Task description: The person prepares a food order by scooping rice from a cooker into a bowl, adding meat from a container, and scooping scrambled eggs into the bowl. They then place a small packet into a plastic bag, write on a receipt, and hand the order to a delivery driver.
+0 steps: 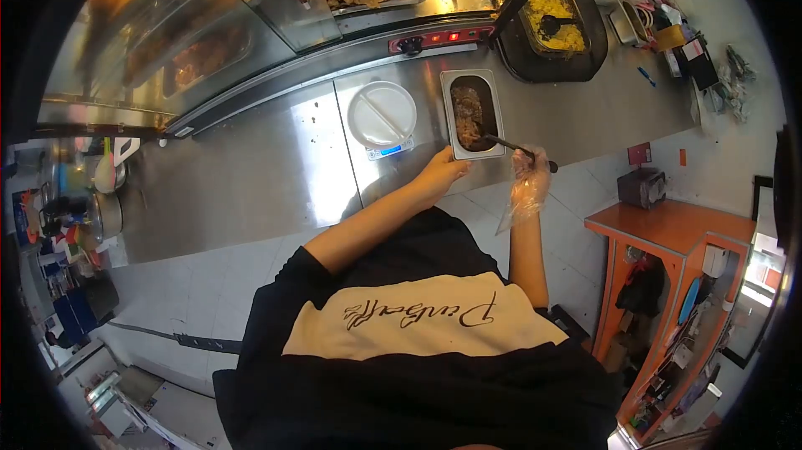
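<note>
My left hand point(441, 174) is closed on the near left corner of a rectangular metal pan point(447, 107). Brown food point(468, 116) lies inside the pan. In a clear plastic glove, my right hand point(529, 178) grips the handle of a dark utensil point(510, 145), whose far end reaches into the food. Left of the pan, a round white divided plate point(382, 113) rests on a digital scale point(390, 151) with a lit blue display.
A heated glass display case point(309, 40) with trays of food runs along the back. Yellow food fills a tray point(555, 20) at the back right. A blue pen point(646, 76) lies on the metal counter point(251, 166). An orange shelf unit point(652, 220) stands at right.
</note>
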Action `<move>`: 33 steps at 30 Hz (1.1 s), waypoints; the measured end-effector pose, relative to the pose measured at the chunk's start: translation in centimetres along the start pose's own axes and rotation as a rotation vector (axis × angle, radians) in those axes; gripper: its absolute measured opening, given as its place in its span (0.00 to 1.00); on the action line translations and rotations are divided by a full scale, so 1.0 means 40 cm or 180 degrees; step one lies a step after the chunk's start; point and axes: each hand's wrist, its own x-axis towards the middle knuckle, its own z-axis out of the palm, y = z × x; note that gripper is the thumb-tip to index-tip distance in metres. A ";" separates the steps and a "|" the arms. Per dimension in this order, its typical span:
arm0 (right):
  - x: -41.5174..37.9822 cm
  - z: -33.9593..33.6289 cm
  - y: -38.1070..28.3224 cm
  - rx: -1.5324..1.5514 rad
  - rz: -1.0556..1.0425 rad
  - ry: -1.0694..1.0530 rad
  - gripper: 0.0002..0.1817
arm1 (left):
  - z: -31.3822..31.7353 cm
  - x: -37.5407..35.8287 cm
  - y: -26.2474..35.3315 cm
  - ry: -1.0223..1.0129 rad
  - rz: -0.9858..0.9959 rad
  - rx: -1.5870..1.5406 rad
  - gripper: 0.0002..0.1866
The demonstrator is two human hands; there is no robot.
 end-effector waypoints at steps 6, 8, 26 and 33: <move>-0.073 0.130 -0.006 -0.1111 -0.0881 -0.0334 0.15 | 0.023 -0.025 0.001 0.0342 0.0243 0.0123 0.33; -0.093 0.128 -0.010 -0.2511 -0.1411 -0.0681 0.15 | 0.022 -0.028 -0.006 0.0459 0.0290 0.0328 0.37; -0.064 0.089 0.037 -0.0470 -0.0569 0.0196 0.18 | -0.001 -0.039 -0.028 0.0621 0.0249 0.0917 0.40; -0.192 0.205 0.079 -0.1665 -0.0921 -0.0862 0.18 | 0.007 -0.070 -0.010 0.0522 0.0307 0.0775 0.42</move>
